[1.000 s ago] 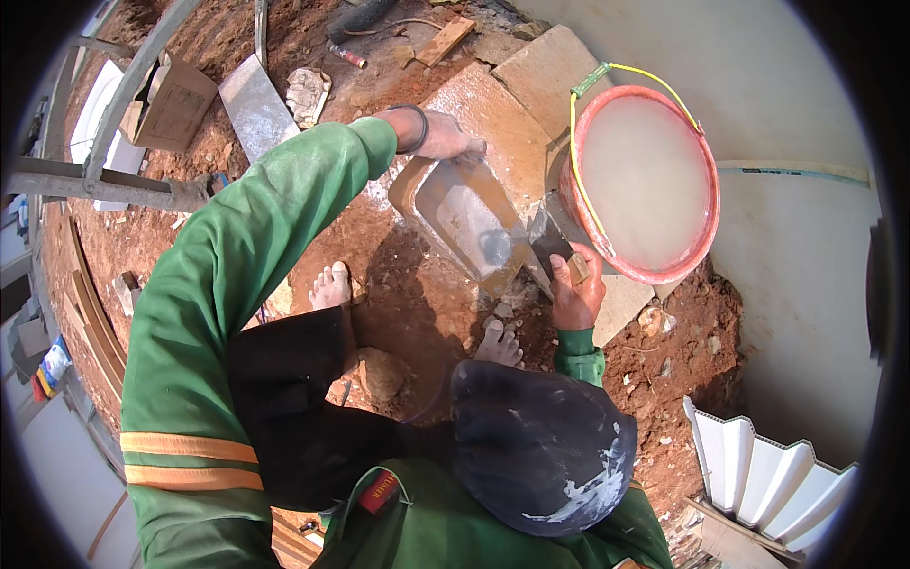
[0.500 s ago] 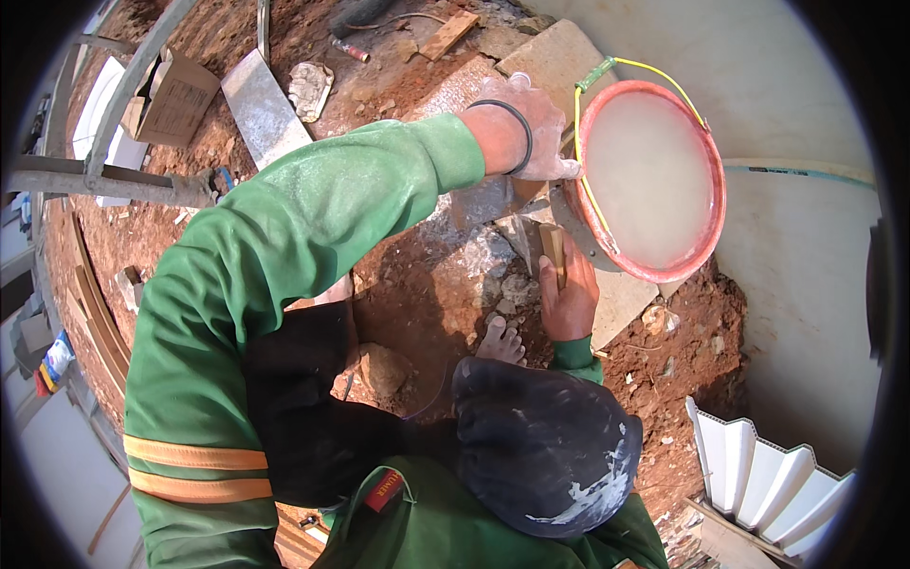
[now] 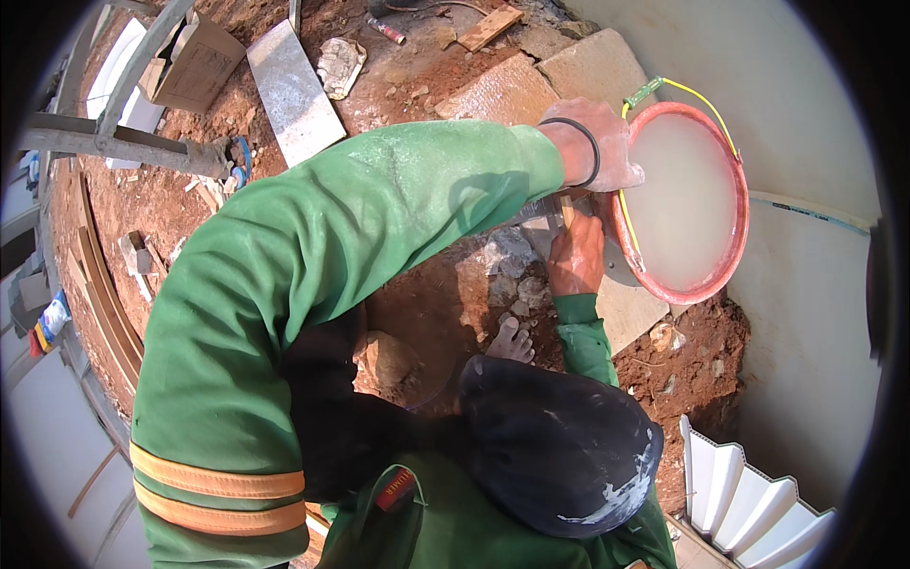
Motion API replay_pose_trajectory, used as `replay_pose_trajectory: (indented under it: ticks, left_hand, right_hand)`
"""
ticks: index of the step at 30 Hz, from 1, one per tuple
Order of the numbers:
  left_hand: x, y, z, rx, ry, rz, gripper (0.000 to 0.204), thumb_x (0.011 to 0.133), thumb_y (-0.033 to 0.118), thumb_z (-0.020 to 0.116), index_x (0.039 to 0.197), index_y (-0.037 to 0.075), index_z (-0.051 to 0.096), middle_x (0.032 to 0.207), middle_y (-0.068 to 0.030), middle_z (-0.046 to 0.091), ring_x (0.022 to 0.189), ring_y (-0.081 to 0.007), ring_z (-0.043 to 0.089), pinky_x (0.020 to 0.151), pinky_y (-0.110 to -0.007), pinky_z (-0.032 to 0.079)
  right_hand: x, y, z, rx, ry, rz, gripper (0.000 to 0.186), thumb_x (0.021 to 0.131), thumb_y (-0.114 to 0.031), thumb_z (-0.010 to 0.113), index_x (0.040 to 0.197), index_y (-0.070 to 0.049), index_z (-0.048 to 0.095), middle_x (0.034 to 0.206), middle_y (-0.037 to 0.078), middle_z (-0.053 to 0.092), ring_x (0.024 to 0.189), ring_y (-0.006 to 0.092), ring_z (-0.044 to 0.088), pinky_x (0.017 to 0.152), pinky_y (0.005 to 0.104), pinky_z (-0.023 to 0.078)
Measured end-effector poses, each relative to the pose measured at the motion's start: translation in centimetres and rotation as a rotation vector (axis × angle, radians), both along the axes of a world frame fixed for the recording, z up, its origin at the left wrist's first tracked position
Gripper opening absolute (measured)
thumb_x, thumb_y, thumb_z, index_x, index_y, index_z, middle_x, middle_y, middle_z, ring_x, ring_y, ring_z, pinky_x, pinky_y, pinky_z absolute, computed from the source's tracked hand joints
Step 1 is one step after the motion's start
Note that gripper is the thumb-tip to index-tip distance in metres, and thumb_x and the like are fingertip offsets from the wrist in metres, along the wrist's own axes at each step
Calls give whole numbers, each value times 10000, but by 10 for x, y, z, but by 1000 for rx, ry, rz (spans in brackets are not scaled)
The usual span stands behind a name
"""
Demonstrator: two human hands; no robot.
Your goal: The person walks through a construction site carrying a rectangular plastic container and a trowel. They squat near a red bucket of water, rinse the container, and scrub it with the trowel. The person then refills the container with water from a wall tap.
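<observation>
A red-rimmed bucket (image 3: pixel 737 232) with a yellow carrying handle holds cloudy, whitish liquid. My left hand (image 3: pixel 611 147), dusted white, has its fingers curled over the bucket's left rim. Lower down, beside the bucket's near left wall, my right hand (image 3: pixel 576 254) is closed around a short wooden piece (image 3: pixel 567 211). Much of that wood is hidden by the fingers, and a grey flat thing lies close to it. Whether the two are joined, I cannot tell.
Flat stone slabs (image 3: pixel 592 71) lie on red soil beyond my left hand. A pale wall (image 3: pixel 806 256) rises at the right, and white corrugated sheet (image 3: pixel 749 493) stands lower right. A cardboard box (image 3: pixel 199 64), a grey board (image 3: pixel 294 95) and metal bars (image 3: pixel 104 142) are at the left.
My left hand has moved right, farther onto the bucket's rim. My right hand has moved up and wrapped its fingers around the wooden piece. The whole view has shifted slightly.
</observation>
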State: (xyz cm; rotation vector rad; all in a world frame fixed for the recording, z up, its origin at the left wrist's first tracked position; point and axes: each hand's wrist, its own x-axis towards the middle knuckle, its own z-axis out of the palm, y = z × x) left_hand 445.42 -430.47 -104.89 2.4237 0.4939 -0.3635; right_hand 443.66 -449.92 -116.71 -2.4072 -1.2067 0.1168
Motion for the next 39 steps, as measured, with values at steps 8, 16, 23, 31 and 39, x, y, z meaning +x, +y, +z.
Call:
replay_pose_trajectory:
  ticks: [8, 16, 23, 31, 39]
  left_hand:
    - [4, 29, -3, 17, 2, 44, 615, 786, 568, 604, 905, -20, 737, 873, -250, 691, 831, -360, 680, 781, -448, 522]
    - [10, 24, -3, 14, 31, -42, 607, 751, 573, 644, 987, 21, 734, 941, -204, 704, 880, -339, 680, 799, -449, 521]
    - [14, 27, -6, -25, 107, -51, 623, 750, 579, 646, 1112, 76, 714, 1074, -155, 700, 981, -315, 676, 854, -447, 525]
    - [17, 28, -2, -47, 143, -73, 604, 766, 571, 633, 1117, 85, 712, 1069, -145, 703, 981, -302, 674, 871, -442, 515]
    - [14, 18, -8, -33, 79, -21, 585, 763, 542, 637, 1112, 79, 715, 1080, -158, 699, 1007, -311, 671, 883, -440, 517]
  right_hand:
    - [-11, 9, 6, -40, -70, 4, 411, 783, -2, 590, 1189, -53, 549, 977, 147, 490, 924, 350, 537, 755, 454, 494]
    - [-14, 4, -9, -75, -116, -17, 460, 719, 43, 648, 1163, -20, 549, 1009, 153, 502, 930, 350, 542, 759, 445, 487]
    - [-16, -7, -16, -123, -30, -72, 528, 723, 46, 612, 1236, -12, 503, 1046, 197, 502, 964, 403, 534, 827, 480, 452]
    - [-11, -2, -5, -87, -117, -46, 443, 727, 40, 638, 1154, -34, 545, 1012, 161, 511, 945, 361, 557, 776, 449, 493]
    - [0, 19, 21, 42, -52, -25, 414, 776, -59, 629, 1174, -23, 519, 1006, 192, 576, 916, 391, 568, 773, 489, 469]
